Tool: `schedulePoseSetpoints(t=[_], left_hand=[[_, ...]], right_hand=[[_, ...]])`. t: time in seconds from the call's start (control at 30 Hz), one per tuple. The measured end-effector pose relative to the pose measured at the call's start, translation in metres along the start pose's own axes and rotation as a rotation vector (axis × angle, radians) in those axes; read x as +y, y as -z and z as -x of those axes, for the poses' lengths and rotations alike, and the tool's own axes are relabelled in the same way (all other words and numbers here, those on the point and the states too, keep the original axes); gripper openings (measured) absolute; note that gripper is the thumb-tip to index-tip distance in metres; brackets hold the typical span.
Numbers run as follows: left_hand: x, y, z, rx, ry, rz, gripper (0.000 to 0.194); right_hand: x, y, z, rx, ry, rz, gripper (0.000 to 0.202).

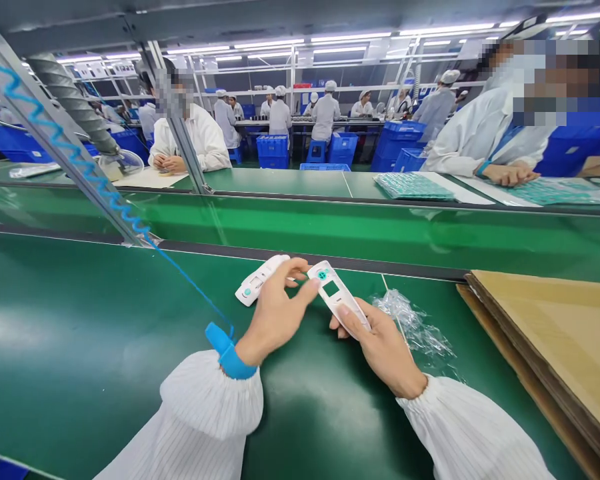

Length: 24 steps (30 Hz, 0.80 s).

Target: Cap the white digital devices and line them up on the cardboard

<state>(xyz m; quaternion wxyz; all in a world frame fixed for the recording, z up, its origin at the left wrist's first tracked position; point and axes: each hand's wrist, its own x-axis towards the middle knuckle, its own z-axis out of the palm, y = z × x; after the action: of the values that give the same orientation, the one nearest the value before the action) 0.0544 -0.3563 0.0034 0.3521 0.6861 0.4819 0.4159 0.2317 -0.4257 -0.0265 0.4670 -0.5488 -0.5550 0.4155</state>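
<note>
My right hand (385, 343) is closed around the lower end of a white plastic handheld casing (347, 308), its thumb on the front face. The casing has a square window and a green round button area near its top, and it is held tilted above the green bench. Close to its upper end is my left hand (280, 303), thumb and fingers apart; the thumb appears to touch the casing's edge. A second white casing (254, 283) with a green button lies behind my left hand, partly hidden by it. A blue wrist strap (233, 353) circles my left wrist.
Crumpled clear plastic bags (415, 323) lie right of my right hand. Stacked cardboard sheets (550, 320) fill the right side. A coiled blue cord (190, 277) runs from my strap to a metal post (80, 140). Across the green belt (305, 233), co-workers sit near green packs (413, 186).
</note>
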Motion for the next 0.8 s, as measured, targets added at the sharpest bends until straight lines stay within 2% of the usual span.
schedulePoseSetpoints(t=[0.07, 0.13, 0.23, 0.53, 0.6, 0.7, 0.8], left_hand=[[0.009, -0.011, 0.010, -0.164, 0.055, 0.226, 0.030], [0.011, -0.018, 0.016, -0.246, 0.109, 0.335, 0.026], [0.007, -0.018, 0.017, -0.275, 0.141, 0.387, 0.021], [0.003, -0.017, 0.013, -0.284, 0.097, 0.412, 0.015], [0.003, -0.017, 0.014, -0.278, 0.069, 0.360, 0.016], [-0.003, -0.012, 0.009, -0.211, -0.081, 0.135, 0.028], [-0.017, 0.001, -0.002, 0.036, -0.198, -0.249, 0.035]], right_hand=[[-0.001, -0.004, 0.001, -0.075, -0.014, -0.110, 0.043], [0.000, -0.007, 0.001, -0.114, -0.035, -0.175, 0.043], [0.001, -0.007, 0.002, -0.137, -0.060, -0.178, 0.044], [-0.001, -0.006, 0.004, -0.157, -0.084, -0.133, 0.045], [0.001, -0.007, 0.004, -0.179, -0.100, -0.169, 0.044], [0.002, -0.006, 0.004, -0.204, -0.149, -0.308, 0.048], [-0.001, -0.001, 0.003, -0.104, -0.196, -0.442, 0.057]])
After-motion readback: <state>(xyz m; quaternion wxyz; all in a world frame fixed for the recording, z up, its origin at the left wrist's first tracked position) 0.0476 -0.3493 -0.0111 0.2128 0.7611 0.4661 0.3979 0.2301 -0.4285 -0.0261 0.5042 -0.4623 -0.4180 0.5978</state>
